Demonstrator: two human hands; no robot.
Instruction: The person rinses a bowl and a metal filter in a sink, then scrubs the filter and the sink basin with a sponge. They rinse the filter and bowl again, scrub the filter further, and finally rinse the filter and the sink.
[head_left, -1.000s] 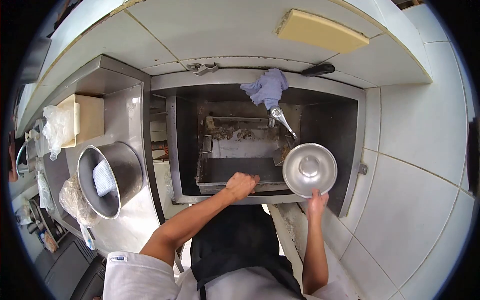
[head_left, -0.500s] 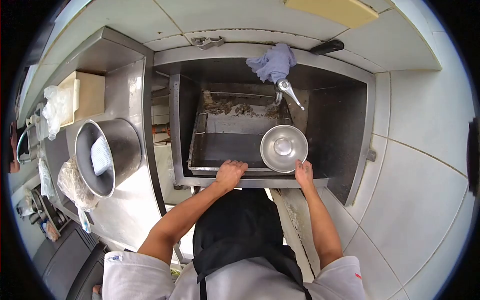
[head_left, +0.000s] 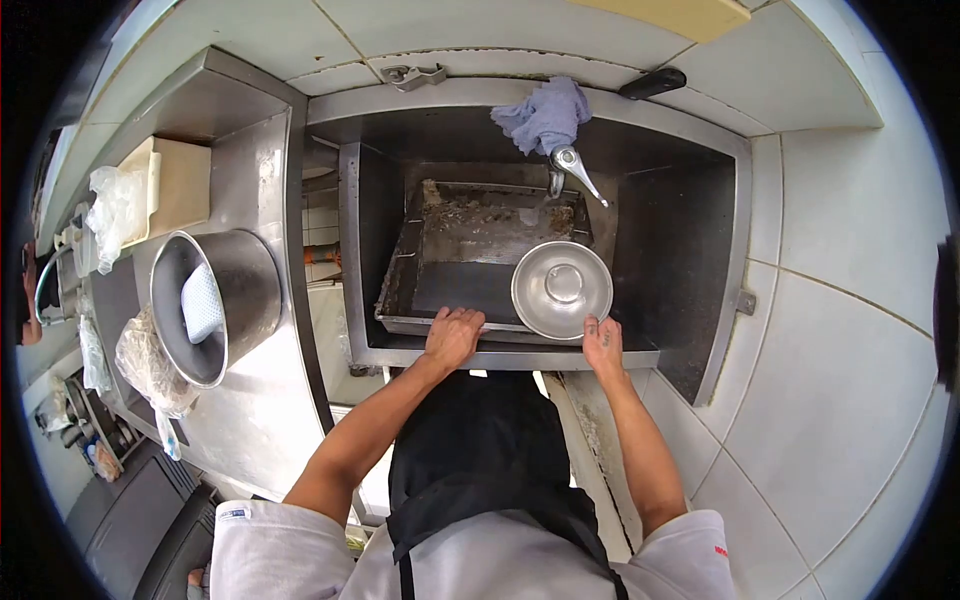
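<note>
My left hand (head_left: 455, 338) is closed over the near rim of a rectangular metal tray (head_left: 461, 285) inside the sink. Brown, crumbly residue lies toward the tray's far side, with some liquid around it. A shiny steel bowl (head_left: 562, 284) is held at its near right rim by my right hand (head_left: 603, 346), thumb on top and fingers hidden beneath. The bowl covers the tray's near right corner, and I see nothing solid in it. A chrome faucet (head_left: 572, 166) wrapped in a bluish cloth (head_left: 548, 116) reaches over the tray's far side.
Steel sink walls (head_left: 672, 230) surround the tray. On the counter to the left a large steel pot (head_left: 245, 295) lies tipped with a white dotted item inside, near a plastic bag (head_left: 150, 370) and a beige bin (head_left: 182, 190). A black handle (head_left: 653, 84) rests on the back ledge.
The bowl and my right hand have shifted slightly left and away from me. My left hand and the tray's near edge have moved a little, and the residue and liquid have spread differently.
</note>
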